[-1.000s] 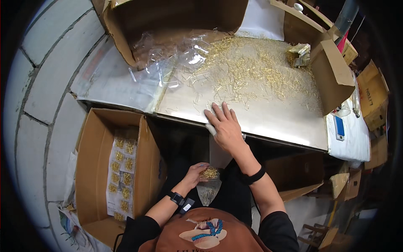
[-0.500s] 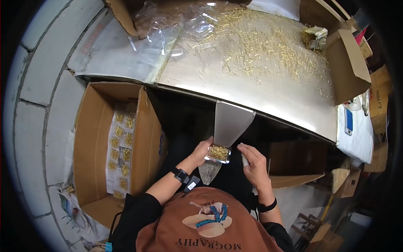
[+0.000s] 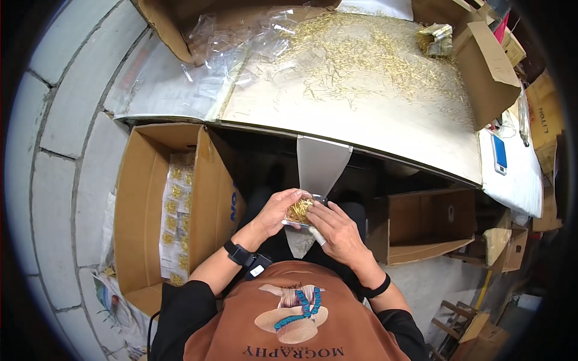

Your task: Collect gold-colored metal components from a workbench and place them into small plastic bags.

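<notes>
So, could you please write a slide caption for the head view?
Both hands, left hand and right hand, hold a small clear bag of gold pins below the pin-strewn table.

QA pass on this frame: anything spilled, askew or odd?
Nothing looks wrong. The small gold metal pins lie loose across the grey metal worktable, but as a spread working pile. Both hands, left and right, hold one small clear bag of pins.

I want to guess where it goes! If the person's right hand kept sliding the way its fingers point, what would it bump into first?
The right hand points up and left, so it would first meet the small clear bag of gold pieces it already touches, then the left hand just behind. Depth is hard to judge.
</notes>
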{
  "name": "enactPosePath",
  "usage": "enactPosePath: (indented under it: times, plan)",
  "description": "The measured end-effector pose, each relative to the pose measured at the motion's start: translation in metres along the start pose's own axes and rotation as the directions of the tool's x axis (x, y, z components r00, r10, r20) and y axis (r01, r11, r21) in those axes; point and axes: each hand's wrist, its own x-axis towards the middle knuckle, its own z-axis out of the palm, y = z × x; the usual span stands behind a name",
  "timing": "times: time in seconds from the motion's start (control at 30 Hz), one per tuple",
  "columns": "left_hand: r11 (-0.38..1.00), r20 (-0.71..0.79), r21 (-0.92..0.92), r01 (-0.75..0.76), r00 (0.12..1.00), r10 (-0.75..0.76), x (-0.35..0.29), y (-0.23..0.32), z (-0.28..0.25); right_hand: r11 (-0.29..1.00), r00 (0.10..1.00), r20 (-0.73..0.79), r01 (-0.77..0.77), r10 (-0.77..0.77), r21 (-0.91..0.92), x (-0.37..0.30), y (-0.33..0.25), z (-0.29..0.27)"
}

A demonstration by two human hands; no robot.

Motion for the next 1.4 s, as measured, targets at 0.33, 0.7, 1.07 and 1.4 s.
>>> enactPosePath:
  times: [0.33,0.7,1.07,1.4]
  plan:
    - [0.987,-0.07,0.146,-0.066,0.995,0.077,-0.023,0.034,0.028,0.96,0.903,-0.351,-0.176,0.246,0.219,0.025,-0.001,-0.028]
    - [0.983,-0.036,0.147,-0.11,0.993,0.117,-0.033,0.045,0.026,0.762,0.885,-0.175,-0.255,0.432,0.595,0.051,-0.003,-0.01]
    - [0.97,-0.144,0.062,-0.233,0.96,0.24,-0.062,0.069,0.006,0.839,0.905,-0.253,-0.172,0.341,0.517,0.07,-0.027,-0.017]
    - [0.949,-0.258,0.072,-0.306,0.914,0.314,-0.08,0.078,-0.011,0.67,0.862,-0.003,-0.391,0.506,0.631,0.099,-0.045,0.033]
